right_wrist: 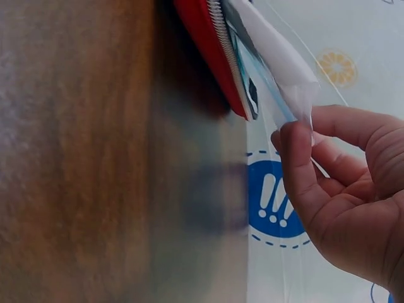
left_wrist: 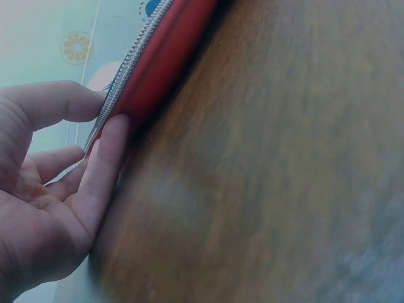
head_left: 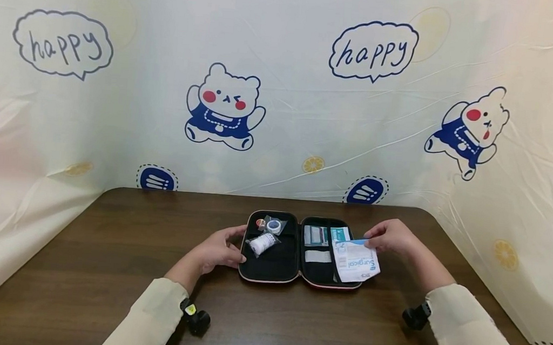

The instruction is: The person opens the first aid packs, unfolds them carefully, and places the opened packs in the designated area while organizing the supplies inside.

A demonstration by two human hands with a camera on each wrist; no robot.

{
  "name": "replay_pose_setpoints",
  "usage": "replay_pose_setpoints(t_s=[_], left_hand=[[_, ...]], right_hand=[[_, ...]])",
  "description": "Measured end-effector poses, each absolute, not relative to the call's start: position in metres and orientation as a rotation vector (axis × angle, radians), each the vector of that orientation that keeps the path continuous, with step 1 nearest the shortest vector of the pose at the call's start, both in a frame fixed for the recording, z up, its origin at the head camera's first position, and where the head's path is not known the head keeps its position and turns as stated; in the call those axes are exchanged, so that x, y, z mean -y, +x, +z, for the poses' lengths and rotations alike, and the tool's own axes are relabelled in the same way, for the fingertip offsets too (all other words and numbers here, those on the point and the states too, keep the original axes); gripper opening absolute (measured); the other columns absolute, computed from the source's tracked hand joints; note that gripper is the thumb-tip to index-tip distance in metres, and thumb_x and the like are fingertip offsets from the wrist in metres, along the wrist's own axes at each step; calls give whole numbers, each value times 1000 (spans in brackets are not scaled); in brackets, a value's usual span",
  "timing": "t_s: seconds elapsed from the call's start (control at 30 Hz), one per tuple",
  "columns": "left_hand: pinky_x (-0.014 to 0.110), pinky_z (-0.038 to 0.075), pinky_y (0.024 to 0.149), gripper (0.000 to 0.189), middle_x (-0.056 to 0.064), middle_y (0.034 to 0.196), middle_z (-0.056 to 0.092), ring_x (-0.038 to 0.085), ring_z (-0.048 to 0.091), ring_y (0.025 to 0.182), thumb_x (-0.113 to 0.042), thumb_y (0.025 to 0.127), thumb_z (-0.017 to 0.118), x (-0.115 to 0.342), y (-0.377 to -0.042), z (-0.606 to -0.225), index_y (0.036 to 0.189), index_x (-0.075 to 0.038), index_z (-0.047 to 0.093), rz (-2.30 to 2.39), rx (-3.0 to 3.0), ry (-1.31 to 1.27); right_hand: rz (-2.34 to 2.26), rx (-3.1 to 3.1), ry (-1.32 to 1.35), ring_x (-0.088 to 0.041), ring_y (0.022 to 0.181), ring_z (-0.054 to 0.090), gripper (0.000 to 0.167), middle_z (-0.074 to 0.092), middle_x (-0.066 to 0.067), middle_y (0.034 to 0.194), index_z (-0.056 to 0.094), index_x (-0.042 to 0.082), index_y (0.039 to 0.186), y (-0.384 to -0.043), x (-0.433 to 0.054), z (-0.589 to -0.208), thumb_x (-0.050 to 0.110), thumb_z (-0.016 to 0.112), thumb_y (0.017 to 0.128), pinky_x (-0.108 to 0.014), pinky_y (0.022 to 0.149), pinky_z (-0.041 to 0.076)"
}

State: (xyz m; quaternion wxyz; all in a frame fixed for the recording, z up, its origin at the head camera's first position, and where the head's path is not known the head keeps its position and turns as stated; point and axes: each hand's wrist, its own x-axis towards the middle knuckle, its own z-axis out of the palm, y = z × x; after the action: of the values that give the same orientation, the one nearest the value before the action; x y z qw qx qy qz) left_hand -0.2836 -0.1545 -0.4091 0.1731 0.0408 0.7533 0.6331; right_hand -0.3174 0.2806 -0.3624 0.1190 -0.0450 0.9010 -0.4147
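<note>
While my left hand (head_left: pixel 221 249) holds the left edge of the open case (head_left: pixel 269 268), its thumb and forefinger stand apart along the rim, the thumb pressed to the red outer shell (left_wrist: pixel 148 82) and the forefinger at the zip (left_wrist: pixel 129 60). My right hand (head_left: pixel 393 238) is nearly closed at the fingertips: thumb and forefinger pinch the upper right corner of a white packet (head_left: pixel 354 261) printed "Surgical", its lettering inverted in the head view. The packet lies at a slant over the right half of the case and overhangs its right edge; I cannot tell whether its left side is tucked under the dark strap. Beside it, the right half also holds teal-and-white packs (head_left: pixel 316 236) and, nearer to me, a white strip (head_left: pixel 317 256). The left half contains a bagged white roll (head_left: pixel 263 244), a bagged ring-shaped roll (head_left: pixel 274 226) and a small red item (head_left: pixel 260 223), all toward its far left. The case lies flat on a brown wooden table (head_left: pixel 293 325), near the far edge. Beyond the table hangs a pale sheet (head_left: pixel 293 27) printed with bears, orange slices and the word "happy".
</note>
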Motion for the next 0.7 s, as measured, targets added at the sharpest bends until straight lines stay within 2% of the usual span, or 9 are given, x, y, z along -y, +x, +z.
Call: replay_pose_setpoints(t_s=[0.2,0.47,0.7], left_hand=[[38,58,76,85,21,143,38,26,59,84,11,78,70,156,-283,-408,152,-8,33,1786,-2133,145],[37,59,75,84,21,143,38,25,59,83,11,78,70,155,-283,-408,151,-8,33,1785,-2132,139],[38,59,74,84,21,143,39,25,60,82,13,78,69,155,-283,-408,151,-7,33,1804,-2126,148]], right_hand=[[-1145,-2709,-120,-23,78,59,20,68,-11,93,73,-2,98,-319,-273,-369,9,78,81,-36,71,56],[-1159,-2698,-153,-22,79,59,19,68,-10,94,73,0,98,-320,-261,-375,10,77,82,-36,73,57],[-1226,-2650,-137,-23,82,60,31,65,-13,99,67,-4,110,-316,-259,-376,10,76,84,-37,76,58]])
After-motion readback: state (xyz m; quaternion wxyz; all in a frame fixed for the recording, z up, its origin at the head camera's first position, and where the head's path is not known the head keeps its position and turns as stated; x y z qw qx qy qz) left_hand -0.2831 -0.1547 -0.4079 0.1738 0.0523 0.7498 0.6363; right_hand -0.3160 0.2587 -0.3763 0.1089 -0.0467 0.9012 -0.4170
